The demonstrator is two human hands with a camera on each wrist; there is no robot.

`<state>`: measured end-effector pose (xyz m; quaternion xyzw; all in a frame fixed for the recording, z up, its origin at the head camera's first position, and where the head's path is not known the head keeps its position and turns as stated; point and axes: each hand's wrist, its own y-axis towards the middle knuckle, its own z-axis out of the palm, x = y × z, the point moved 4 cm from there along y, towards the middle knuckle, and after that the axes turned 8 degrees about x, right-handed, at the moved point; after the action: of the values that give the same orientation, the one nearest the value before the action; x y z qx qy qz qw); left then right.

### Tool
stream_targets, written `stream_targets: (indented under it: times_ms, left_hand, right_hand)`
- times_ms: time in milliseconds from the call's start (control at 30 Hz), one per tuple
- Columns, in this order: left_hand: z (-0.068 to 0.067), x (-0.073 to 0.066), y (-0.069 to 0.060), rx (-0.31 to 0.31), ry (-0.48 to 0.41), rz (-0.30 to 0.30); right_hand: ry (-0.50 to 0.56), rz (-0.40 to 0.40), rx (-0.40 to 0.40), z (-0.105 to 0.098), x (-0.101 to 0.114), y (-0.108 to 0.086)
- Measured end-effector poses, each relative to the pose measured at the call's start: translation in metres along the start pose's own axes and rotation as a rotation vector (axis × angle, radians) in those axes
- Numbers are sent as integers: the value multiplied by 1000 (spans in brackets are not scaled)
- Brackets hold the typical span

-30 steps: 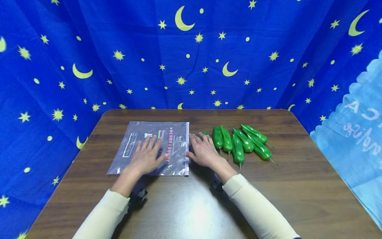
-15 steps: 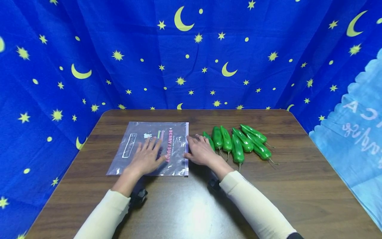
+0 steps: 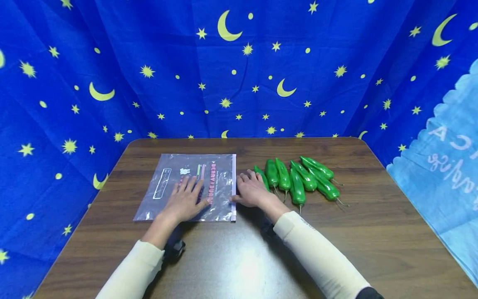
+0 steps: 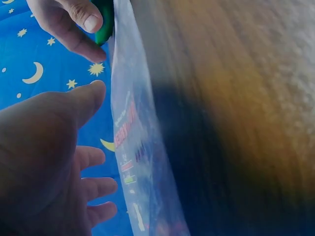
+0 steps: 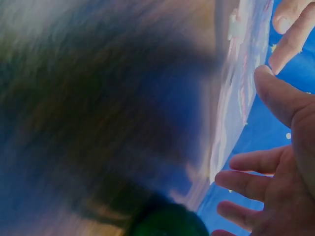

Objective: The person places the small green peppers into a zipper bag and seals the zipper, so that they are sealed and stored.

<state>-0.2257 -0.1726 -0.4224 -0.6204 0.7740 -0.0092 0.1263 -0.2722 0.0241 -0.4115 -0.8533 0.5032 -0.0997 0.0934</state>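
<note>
A clear zip bag (image 3: 160, 209) with pink lettering lies flat on the table, its pale zip edge (image 3: 234, 182) towards the right. My left hand (image 3: 183, 203) is over the bag's middle with fingers spread, holding nothing; whether the fingertips touch the film I cannot tell. Beside the zip edge is my right hand (image 3: 253, 192), its fingers loosely bent around nothing and the thumb over that edge. In the right wrist view the fingers of the right hand (image 5: 280, 187) are apart. Several green peppers (image 3: 297, 189) lie to its right, the nearest partly hidden behind it.
The wooden table (image 3: 354, 245) spreads around the bag and peppers. A blue star-and-moon curtain (image 3: 261, 112) encloses its back and sides. At the right hangs a light blue cloth (image 3: 448, 166) with white lettering.
My right hand has drawn slightly back and left, its fingers now more bent, and more of the nearest pepper shows. The left hand stays over the bag, with little movement.
</note>
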Motion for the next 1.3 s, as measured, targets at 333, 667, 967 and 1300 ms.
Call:
stream_targets:
  times_ms: [333,667,967,1300]
  left_hand:
    - [7,2,2,38,-2,1]
    - [11,-1,1,51,8,17]
    - [16,4,-2,28,12,15]
    - [18,5,-2,74,7,-7]
  right_hand:
    - [-42,-2,22,3,-4,4]
    - [-76,6,1,10,-5,6]
    - [-73,4,2,12,-6,7]
    - [11,-64,-83,13,-2,7]
